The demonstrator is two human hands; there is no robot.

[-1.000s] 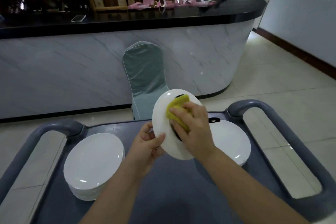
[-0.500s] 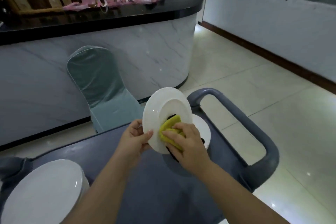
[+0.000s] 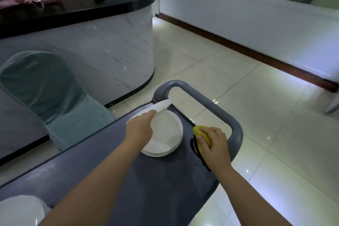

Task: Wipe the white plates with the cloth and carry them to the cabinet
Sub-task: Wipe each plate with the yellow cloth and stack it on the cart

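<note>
Seen at centre: one plate [image 3: 162, 105], gripped by its near rim in the left hand [image 3: 140, 128]. Tilted, far edge raised toward 1 o'clock, low over a stack [image 3: 165, 132] at the far end of the cart [image 3: 165, 189]. Cannot tell whether the near edge touches the stack; hidden by the hand.

At 3 o'clock of that stack, just beside it: right hand [image 3: 213, 146], fingers curled over the yellow cloth [image 3: 200, 131]. Cloth down at the cart top, apart from every plate. Black edging visible below the hand.

At 7 o'clock of the view, on the near corner of the cart: second stack [image 3: 20, 211], only partly in frame, touched by neither hand.

Judged from the above:
- Wiping of the held plate taken as finished, given the cloth is off it.
- Held plate taken as going down onto the far stack, presumed the wiped pile.
- Second stack presumed unwiped; no count possible.
- Wiping part done, share unknown.
- Carrying not begun: every visible plate on or over the cart. No cabinet identified in view.

At 10 o'clock beyond the cart: a covered chair [image 3: 45, 88] and a dark-topped bar [image 3: 91, 51]; no plates seen there.

Left to do: set down the held plate, wipe the remainder, carry all to the cabinet.
</note>
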